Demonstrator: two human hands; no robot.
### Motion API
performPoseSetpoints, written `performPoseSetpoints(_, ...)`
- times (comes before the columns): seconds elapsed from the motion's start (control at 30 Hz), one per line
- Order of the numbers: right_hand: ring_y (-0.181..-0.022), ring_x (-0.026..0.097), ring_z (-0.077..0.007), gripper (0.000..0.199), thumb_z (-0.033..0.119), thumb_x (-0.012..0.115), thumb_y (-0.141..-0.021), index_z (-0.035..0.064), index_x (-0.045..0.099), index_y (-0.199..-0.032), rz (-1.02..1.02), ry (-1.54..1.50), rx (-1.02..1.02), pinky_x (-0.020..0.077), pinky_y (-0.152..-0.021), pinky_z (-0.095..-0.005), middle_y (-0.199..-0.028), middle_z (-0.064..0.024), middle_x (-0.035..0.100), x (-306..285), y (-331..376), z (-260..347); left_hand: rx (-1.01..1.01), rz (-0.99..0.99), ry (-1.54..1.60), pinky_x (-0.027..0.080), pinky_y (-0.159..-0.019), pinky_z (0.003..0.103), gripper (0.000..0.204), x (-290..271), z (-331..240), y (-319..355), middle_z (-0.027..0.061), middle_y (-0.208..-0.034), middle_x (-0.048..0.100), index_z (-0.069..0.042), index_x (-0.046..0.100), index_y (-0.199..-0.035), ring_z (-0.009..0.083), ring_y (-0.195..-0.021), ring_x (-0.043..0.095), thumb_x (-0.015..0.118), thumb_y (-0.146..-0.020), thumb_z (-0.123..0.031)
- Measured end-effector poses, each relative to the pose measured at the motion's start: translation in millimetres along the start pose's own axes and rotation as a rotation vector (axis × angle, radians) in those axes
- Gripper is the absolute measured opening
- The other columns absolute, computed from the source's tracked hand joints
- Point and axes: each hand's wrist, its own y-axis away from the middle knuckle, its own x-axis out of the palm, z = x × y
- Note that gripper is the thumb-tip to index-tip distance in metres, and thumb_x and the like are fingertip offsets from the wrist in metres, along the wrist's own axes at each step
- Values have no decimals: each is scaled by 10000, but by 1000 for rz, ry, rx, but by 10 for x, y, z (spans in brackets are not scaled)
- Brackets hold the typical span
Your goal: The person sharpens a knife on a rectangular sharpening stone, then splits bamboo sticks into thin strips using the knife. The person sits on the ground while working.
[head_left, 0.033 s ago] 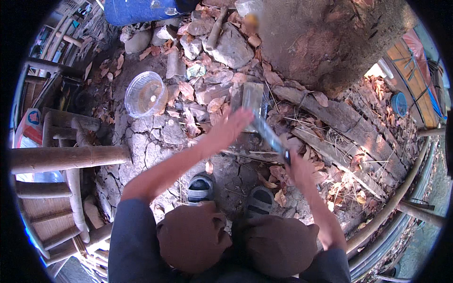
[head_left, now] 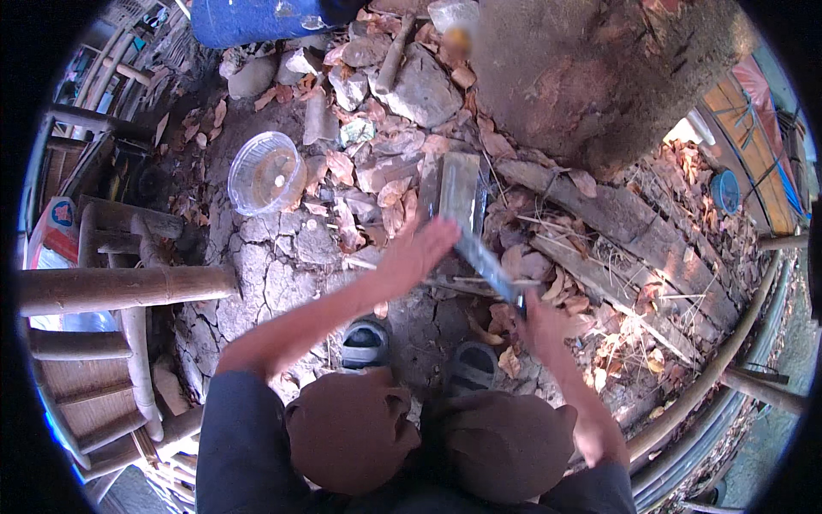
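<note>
1. nothing has shifted since the earlier frame; the blade (head_left: 484, 261) lies as before.
2. left hand (head_left: 419, 253), fingers flat together, presses the blade onto the stone (head_left: 458, 193).
3. right hand (head_left: 539, 321) closes around the handle; the blade's long axis runs from it up-left.

Left hand (head_left: 418, 254) motion-blurred; blade (head_left: 485, 261) tip hidden under it; handle hidden in right hand (head_left: 538, 322).

Cracked dry earth (head_left: 282, 283), dead leaves (head_left: 390, 193), grey stones (head_left: 419, 86), tree trunk (head_left: 599, 77), blue barrel (head_left: 257, 19), clear plastic bowl (head_left: 265, 171), bamboo frame (head_left: 120, 287) at left, planks (head_left: 634, 227), daylight.
</note>
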Motion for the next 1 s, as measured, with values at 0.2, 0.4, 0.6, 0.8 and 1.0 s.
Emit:
performPoseSetpoints(0.2,-670,675,-395,482,282,732,-833,132,489,-1222,-226,16,-96,494,-537,-545,-745,-154,678,71,-924,-212,-36,-8,-198,148,-1240,517,803,-300,409,-623,93,-1661,226,-48,189,-1592,242,-1532,230,513,-859,0)
performPoseSetpoints(0.4,-745,692,-421,539,372,746,-840,134,496,-1254,105,-44,7,513,-608,-560,-852,-187,697,-230,-519,174,3,48,-226,145,-1241,500,831,27,199,109,98,-1657,234,-53,191,-1593,238,-1534,220,568,-852,-55)
performPoseSetpoints(0.6,-754,706,-386,576,317,751,-828,147,485,-1310,67,115,-40,511,-576,-524,-859,-175,705,39,-1187,-192,-97,72,-177,143,-1236,504,837,-175,410,-158,92,-1663,227,-61,204,-1595,246,-1537,216,567,-840,-50)
performPoseSetpoints(0.8,-748,706,-370,573,243,771,-746,182,501,-1248,-2,145,-109,517,-583,-514,-838,-164,696,-231,-1850,40,-235,-129,-90,145,-1235,544,849,-140,773,-367,118,-1670,185,-91,176,-1607,294,-1537,203,499,-836,57)
performPoseSetpoints(1.0,-729,694,-399,479,229,763,-752,155,501,-1146,-96,128,-273,514,-598,-541,-776,-157,689,75,-1410,8,-233,108,-68,165,-1223,566,867,-177,506,199,108,-1681,139,-81,141,-1609,286,-1546,172,523,-841,46)
